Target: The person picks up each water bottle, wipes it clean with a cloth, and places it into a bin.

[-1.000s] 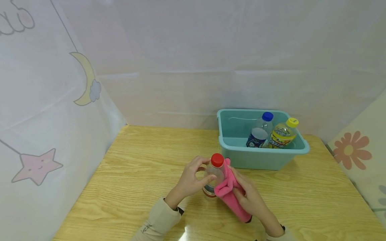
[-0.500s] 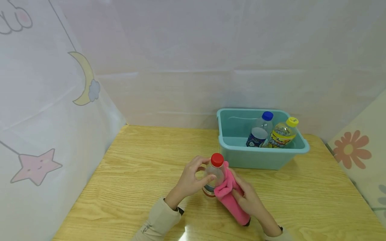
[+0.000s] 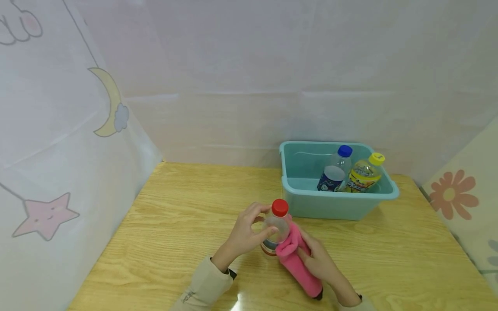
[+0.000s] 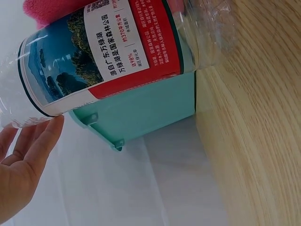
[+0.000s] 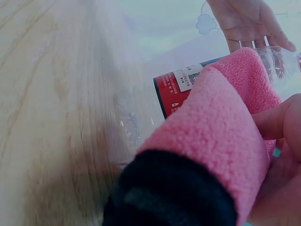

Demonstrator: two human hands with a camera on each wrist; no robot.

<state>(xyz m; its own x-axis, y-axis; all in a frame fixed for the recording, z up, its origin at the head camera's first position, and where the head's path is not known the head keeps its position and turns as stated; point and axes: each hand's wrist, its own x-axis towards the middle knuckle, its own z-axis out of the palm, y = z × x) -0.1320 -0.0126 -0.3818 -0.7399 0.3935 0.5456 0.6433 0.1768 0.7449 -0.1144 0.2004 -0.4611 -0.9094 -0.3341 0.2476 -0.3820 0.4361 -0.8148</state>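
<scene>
An upright clear plastic bottle (image 3: 281, 223) with a red cap stands on the wooden table. In the left wrist view its label (image 4: 70, 61) shows a landscape and a red band. My left hand (image 3: 246, 232) holds the bottle's upper part between thumb and fingers. My right hand (image 3: 320, 262) grips a fluffy pink cloth (image 3: 298, 270) against the bottle's right side, its thumb in a fold. The cloth's lower end is dark. In the right wrist view the pink cloth (image 5: 211, 117) hides part of the label.
Behind the bottle stands a light teal plastic bin (image 3: 327, 205). A blue-capped bottle (image 3: 336, 168) and a yellow-capped bottle (image 3: 363, 175) lean inside it, on the right. The wooden table (image 3: 186, 207) meets a pale printed backdrop (image 3: 233, 86) at its back and sides.
My right hand and the pink cloth have slid slightly down along the bottle toward me. The left hand and bottle have stayed in place.
</scene>
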